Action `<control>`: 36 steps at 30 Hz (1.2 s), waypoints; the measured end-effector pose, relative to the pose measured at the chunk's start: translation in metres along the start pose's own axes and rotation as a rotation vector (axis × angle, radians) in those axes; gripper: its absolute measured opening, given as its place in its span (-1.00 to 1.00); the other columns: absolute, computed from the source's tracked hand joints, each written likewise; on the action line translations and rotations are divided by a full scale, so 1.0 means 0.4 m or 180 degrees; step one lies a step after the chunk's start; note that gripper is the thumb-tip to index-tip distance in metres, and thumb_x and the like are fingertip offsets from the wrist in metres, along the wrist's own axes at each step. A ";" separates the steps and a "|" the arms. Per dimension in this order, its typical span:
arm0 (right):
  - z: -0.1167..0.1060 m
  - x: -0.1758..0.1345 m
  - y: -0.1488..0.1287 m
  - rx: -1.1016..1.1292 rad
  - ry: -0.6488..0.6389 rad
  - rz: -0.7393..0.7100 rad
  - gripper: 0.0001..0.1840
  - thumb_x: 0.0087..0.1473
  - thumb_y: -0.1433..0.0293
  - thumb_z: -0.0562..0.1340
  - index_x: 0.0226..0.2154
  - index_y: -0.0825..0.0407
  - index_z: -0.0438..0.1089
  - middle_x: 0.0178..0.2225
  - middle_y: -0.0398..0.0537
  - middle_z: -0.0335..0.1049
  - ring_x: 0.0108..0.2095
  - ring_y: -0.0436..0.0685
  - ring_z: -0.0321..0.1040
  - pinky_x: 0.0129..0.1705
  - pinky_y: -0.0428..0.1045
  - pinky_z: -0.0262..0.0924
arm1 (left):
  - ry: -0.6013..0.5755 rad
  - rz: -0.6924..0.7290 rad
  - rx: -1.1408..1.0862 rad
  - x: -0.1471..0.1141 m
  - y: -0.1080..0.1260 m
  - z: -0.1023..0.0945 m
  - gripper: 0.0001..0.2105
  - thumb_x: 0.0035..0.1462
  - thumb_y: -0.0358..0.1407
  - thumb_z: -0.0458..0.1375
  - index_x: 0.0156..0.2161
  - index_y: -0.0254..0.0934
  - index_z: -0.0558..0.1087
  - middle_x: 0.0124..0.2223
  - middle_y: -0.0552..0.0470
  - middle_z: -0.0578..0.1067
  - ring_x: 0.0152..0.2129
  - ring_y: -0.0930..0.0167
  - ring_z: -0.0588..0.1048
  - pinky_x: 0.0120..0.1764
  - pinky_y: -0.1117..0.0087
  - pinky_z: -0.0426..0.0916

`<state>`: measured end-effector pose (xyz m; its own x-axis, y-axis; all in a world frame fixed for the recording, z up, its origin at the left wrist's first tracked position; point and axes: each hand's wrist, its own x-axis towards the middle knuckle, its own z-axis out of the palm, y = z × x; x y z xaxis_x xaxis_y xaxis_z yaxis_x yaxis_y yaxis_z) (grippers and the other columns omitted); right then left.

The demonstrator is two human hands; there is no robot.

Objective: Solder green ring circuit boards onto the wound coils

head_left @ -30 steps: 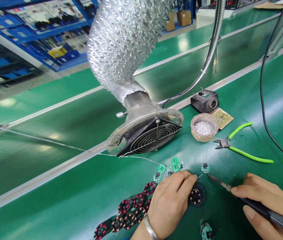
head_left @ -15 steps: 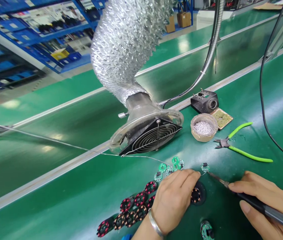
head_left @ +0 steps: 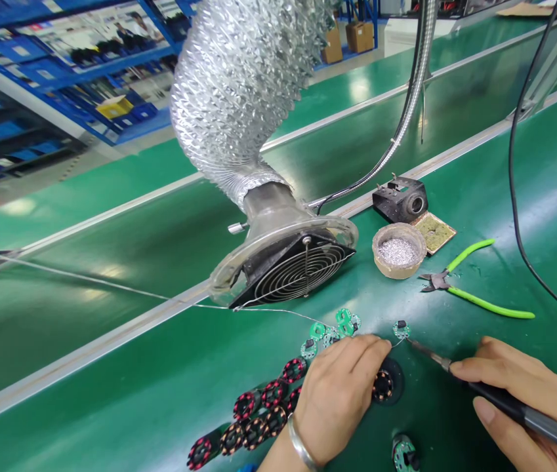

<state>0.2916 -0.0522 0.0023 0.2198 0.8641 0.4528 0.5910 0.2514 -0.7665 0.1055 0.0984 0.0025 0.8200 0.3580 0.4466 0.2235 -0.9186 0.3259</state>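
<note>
My right hand (head_left: 524, 393) is closed around a soldering iron (head_left: 495, 392), its tip touching or very near the lower edge of a small round green circuit board (head_left: 401, 330). From the left, my left hand (head_left: 344, 387) pinches a thin solder wire (head_left: 397, 343) whose end meets the same board beside the tip. Under and beside my left fingers stands a dark round part with a copper-wound ring (head_left: 383, 385). Several more green boards (head_left: 317, 331) lie just beyond my left hand. Several wound coils (head_left: 247, 405) stand in rows to its left.
A fan-fronted fume hood (head_left: 302, 272) on a silver duct (head_left: 253, 85) hangs over the bench. Beyond my hands are green-handled cutters (head_left: 485, 301), a bowl of solder bits (head_left: 399, 251), an iron stand (head_left: 401, 198) and a sponge tray (head_left: 434, 233). Another board-topped part (head_left: 405, 453) stands near the front.
The whole view has shifted slightly. Both hands, the iron and the solder wire stay in nearly the same place at the board.
</note>
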 end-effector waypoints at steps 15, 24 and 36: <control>0.003 0.014 -0.003 -0.0049 -0.0130 0.0060 -0.69 0.02 0.54 0.10 -0.17 0.06 0.40 -0.52 -0.07 0.34 -0.56 0.07 0.29 -0.55 -0.02 0.18 | 0.0064 0.0016 0.0016 -0.009 -0.004 -0.004 -0.79 0.30 -0.44 -0.03 -0.15 -0.28 0.46 -0.25 0.01 0.60 -0.39 0.40 0.57 -0.30 0.39 0.49; -0.004 0.001 -0.009 -0.0129 -0.0107 0.0119 -0.70 0.06 0.53 0.07 -0.14 0.03 0.36 -0.54 -0.14 0.24 -0.56 0.03 0.23 -0.54 -0.02 0.10 | 0.0087 -0.0002 0.0030 -0.010 -0.003 -0.004 -0.78 0.31 -0.43 -0.05 -0.17 -0.27 0.46 -0.27 0.02 0.60 -0.40 0.41 0.57 -0.32 0.39 0.50; -0.045 0.065 0.021 -0.0340 -0.0136 -0.0375 -0.60 0.05 0.55 0.13 -0.03 0.02 0.33 -0.47 -0.08 0.34 -0.49 0.08 0.31 -0.49 0.00 0.23 | 0.0374 -0.0145 0.0215 -0.010 0.008 -0.053 -0.87 0.25 -0.45 0.06 -0.17 -0.26 0.44 -0.28 0.04 0.60 -0.37 0.46 0.57 -0.24 0.47 0.46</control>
<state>0.3165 -0.0355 0.0158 0.1122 0.8498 0.5150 0.6904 0.3061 -0.6554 0.0918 0.0976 0.0195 0.7418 0.4129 0.5284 0.2972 -0.9088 0.2930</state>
